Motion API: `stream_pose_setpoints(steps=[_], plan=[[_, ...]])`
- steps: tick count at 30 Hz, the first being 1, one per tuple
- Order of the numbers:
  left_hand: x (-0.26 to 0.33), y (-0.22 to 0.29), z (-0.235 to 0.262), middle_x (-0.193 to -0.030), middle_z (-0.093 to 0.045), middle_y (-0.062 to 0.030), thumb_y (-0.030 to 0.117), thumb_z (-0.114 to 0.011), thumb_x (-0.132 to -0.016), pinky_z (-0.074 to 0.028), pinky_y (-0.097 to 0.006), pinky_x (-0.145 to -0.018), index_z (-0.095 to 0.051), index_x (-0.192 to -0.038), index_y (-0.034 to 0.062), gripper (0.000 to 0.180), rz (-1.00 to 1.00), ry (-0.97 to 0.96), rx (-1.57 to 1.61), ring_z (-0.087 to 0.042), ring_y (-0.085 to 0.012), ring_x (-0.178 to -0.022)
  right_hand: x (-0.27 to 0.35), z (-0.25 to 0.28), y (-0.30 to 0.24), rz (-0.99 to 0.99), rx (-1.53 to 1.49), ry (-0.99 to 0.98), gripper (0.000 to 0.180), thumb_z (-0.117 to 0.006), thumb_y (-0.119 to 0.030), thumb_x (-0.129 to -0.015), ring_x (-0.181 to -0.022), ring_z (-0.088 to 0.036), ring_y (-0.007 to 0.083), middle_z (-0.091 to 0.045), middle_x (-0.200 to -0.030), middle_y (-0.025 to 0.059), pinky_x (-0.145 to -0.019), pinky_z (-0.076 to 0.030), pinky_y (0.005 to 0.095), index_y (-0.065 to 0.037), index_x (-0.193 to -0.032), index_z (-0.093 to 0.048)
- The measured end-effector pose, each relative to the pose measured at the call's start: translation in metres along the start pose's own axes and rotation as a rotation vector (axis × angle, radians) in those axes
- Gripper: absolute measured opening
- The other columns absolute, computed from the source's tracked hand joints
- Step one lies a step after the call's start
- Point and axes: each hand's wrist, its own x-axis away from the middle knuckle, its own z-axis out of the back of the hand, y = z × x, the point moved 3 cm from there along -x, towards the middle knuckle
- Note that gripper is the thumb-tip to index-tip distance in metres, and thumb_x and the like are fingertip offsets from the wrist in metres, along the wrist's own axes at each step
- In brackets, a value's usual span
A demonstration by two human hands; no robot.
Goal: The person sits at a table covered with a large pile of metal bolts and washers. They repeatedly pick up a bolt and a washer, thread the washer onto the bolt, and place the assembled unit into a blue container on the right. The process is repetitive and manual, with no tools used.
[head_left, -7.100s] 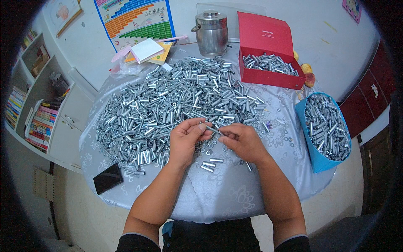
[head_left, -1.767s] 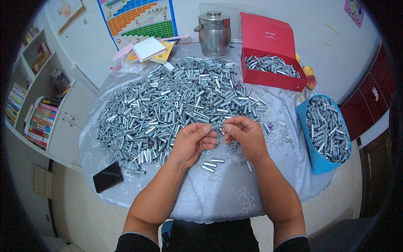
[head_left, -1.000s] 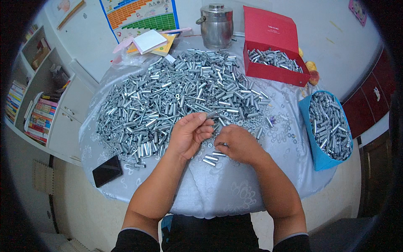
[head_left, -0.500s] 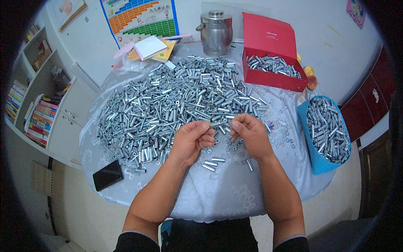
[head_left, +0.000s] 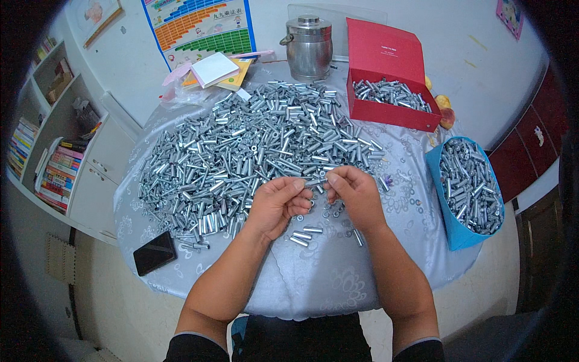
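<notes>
My left hand (head_left: pixel 279 204) and my right hand (head_left: pixel 357 194) meet at the near edge of a large heap of metal sleeves and bolts (head_left: pixel 241 151). A slim silver metal rod, perhaps a bolt (head_left: pixel 315 181), spans the gap between them. The left thumb and forefinger pinch one end, while the right thumb and fingers close on the other. Fingers hide both ends, so its exact kind cannot be told. Just below the hands lie a few short metal sleeves (head_left: pixel 299 238) and some small ring-shaped nuts or washers (head_left: pixel 326 213).
An open red box (head_left: pixel 395 114) and a blue container (head_left: pixel 449 199) on the right hold similar metal parts. A steel pot (head_left: pixel 309 51) stands at the back beside books (head_left: pixel 215 70). A black phone (head_left: pixel 155 253) lies near the left table edge.
My right hand has shifted slightly left, toward the left hand, and the gap between the fingertips is narrower. My left hand has edged slightly right. The rod stays held between them.
</notes>
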Motion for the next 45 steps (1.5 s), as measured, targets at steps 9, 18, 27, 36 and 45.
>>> stream_pose_setpoints(steps=[9,18,27,36,45], plan=[[0.001,-0.001,0.0,-0.086,-0.07,-0.0125,0.015,-0.06,-0.094,-0.058,-0.026,-0.057,-0.063,-0.099,-0.0008,0.017,-0.016,0.016,0.001,-0.069,-0.0168,-0.066,0.003,-0.004,-0.002,0.079,0.114,0.004,0.015,-0.068,-0.009,-0.087,-0.07,-0.059,0.0076,-0.066,-0.08,0.0031,-0.062,-0.048,0.0223,0.001,-0.098,-0.067],[-0.001,0.008,0.009,-0.086,-0.07,-0.0129,0.014,-0.062,-0.093,-0.058,-0.026,-0.059,-0.062,-0.098,0.0,0.014,-0.071,0.089,0.069,-0.069,-0.0165,-0.067,0.004,-0.011,0.008,0.424,0.946,-0.282,0.019,-0.073,-0.015,-0.079,-0.08,-0.06,0.0231,-0.065,-0.084,0.0069,-0.074,-0.048,0.0348,-0.009,-0.096,-0.07],[0.001,0.01,0.007,-0.086,-0.069,-0.013,0.013,-0.062,-0.093,-0.058,-0.027,-0.058,-0.062,-0.097,0.0002,0.014,-0.081,0.074,0.089,-0.068,-0.0162,-0.067,0.006,-0.021,0.012,0.445,1.126,-0.403,0.02,-0.074,-0.021,-0.077,-0.089,-0.057,0.0283,-0.063,-0.089,0.0078,-0.081,-0.046,0.0399,-0.008,-0.092,-0.068],[0.001,0.01,0.007,-0.085,-0.069,-0.0105,0.015,-0.061,-0.093,-0.058,-0.027,-0.057,-0.062,-0.098,0.002,0.013,-0.054,0.129,0.014,-0.068,-0.0157,-0.066,0.007,-0.013,0.011,0.367,1.072,-0.28,0.017,-0.069,-0.016,-0.083,-0.085,-0.059,0.0273,-0.063,-0.088,0.0097,-0.076,-0.049,0.0379,-0.006,-0.096,-0.064],[0.004,0.007,-0.003,-0.082,-0.07,-0.0107,0.015,-0.062,-0.093,-0.057,-0.026,-0.057,-0.064,-0.093,0.0015,0.014,-0.054,0.134,-0.083,-0.068,-0.0152,-0.064,-0.005,0.009,0.006,0.152,0.103,0.044,0.015,-0.069,-0.005,-0.085,-0.075,-0.061,0.01,-0.067,-0.085,0.0046,-0.07,-0.051,0.0238,0.001,-0.099,-0.064]])
